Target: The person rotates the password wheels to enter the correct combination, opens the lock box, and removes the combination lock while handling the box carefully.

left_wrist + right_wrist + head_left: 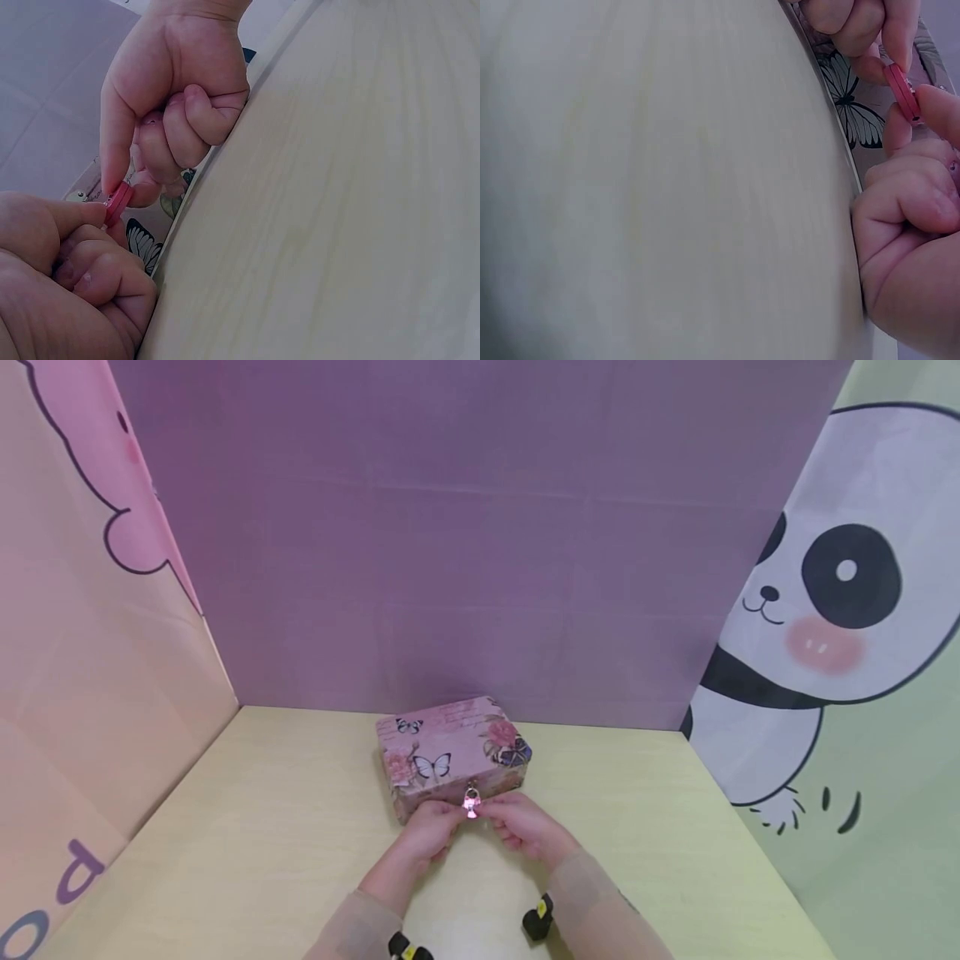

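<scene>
A pink box (457, 747) printed with butterflies and roses sits on the table with its lid down, turned slightly. At its front a small pinkish-red padlock (471, 802) hangs near the metal clasp; whether its shackle is locked cannot be made out. From the left side, my left hand (431, 832) pinches the padlock between thumb and index finger. My right hand (527, 827) pinches it from the other side. Both wrist views show the red padlock body (118, 203) (903, 91) between the two hands' fingertips, the remaining fingers curled underneath. Fingers partly cover the box front.
The pale wooden table (247, 852) spreads around the box. Behind it stands a purple backdrop (465, 543). Printed cloth walls flank both sides, a panda (847, 585) on the right one. Black wrist devices (537, 920) sit near the sleeves.
</scene>
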Available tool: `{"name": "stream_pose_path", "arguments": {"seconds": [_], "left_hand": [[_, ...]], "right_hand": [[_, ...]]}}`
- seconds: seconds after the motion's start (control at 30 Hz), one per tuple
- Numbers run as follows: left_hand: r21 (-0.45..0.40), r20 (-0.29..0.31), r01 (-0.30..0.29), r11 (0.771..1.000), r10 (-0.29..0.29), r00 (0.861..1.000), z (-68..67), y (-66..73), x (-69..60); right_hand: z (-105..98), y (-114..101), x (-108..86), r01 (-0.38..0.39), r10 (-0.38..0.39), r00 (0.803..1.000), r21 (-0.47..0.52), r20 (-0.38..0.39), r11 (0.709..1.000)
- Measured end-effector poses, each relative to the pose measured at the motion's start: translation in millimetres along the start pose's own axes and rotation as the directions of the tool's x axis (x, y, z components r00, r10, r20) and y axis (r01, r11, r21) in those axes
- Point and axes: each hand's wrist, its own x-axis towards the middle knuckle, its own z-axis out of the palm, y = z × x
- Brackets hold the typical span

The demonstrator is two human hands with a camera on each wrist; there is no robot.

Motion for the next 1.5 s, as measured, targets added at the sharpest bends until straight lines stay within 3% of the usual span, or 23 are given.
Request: {"name": "stream_pose_path", "arguments": {"seconds": [0.23,0.57,0.9,1.23,1.5], "left_hand": [[-0.001,-0.001,0.007,1.000,-0.007,1.000,0.4,-0.7,0.1],[-0.006,-0.001,0.017,1.000,-0.017,1.000,0.8,-1.4,1.3],[-0.009,0.001,0.014,1.000,-0.014,1.000,-0.5,1.4,-0.8],[0.006,0.009,0.018,1.000,-0.018,1.000,-0.1,4.7,-3.1],[-0.012,0.006,0.021,1.000,-0.021,1.000,0.0,4.7,-2.2]], "right_hand": [[2,0,0.8,-0.021,0.022,0.999,0.022,-0.049,1.000],[0,-1,0.5,-0.055,0.060,0.997,0.105,-0.048,0.993],[-9,-6,-5.8,-0.043,0.047,0.996,0.054,-0.071,0.998],[-20,-3,-7.6,-0.011,0.010,0.999,-0.014,-0.042,1.000],[-15,-5,-7.7,0.034,-0.034,0.999,-0.075,-0.004,0.997]]}}
